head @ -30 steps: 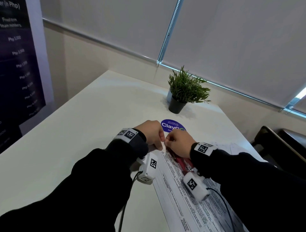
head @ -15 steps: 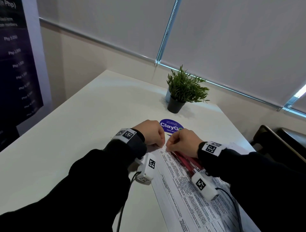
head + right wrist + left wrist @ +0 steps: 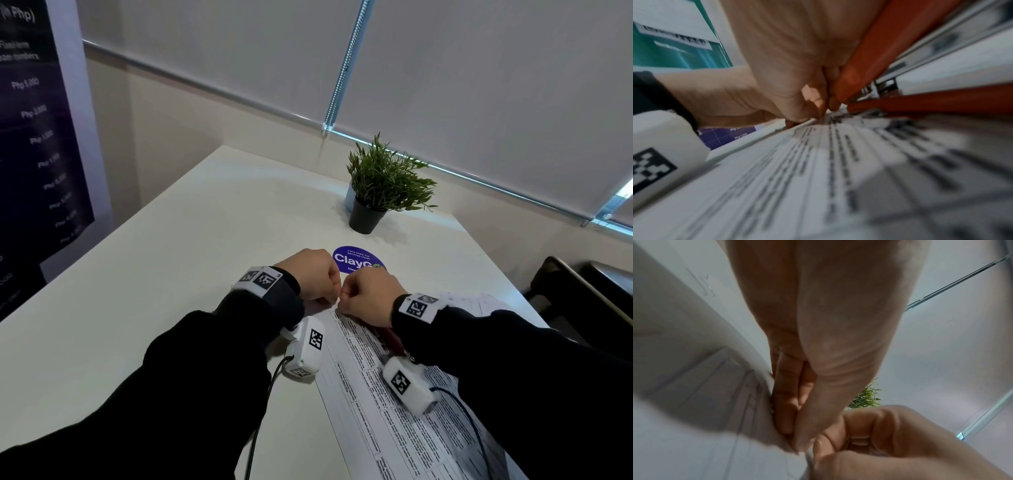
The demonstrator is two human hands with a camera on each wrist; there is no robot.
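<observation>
Paper sheets [image 3: 359,411] pinched at the top corner by left hand [image 3: 310,274] and right hand [image 3: 368,294], knuckles nearly touching

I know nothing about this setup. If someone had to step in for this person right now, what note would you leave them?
Left hand: pinches the top corner of the printed sheets on the white table.
Right hand: fingers curled, pinching the same corner beside it.
Red stapler: on the sheets under the right wrist, arms apart, against the palm.
Done: corner gathered between both hands; any staple there is hidden.
Left: likely square the corner, then staple it.
</observation>
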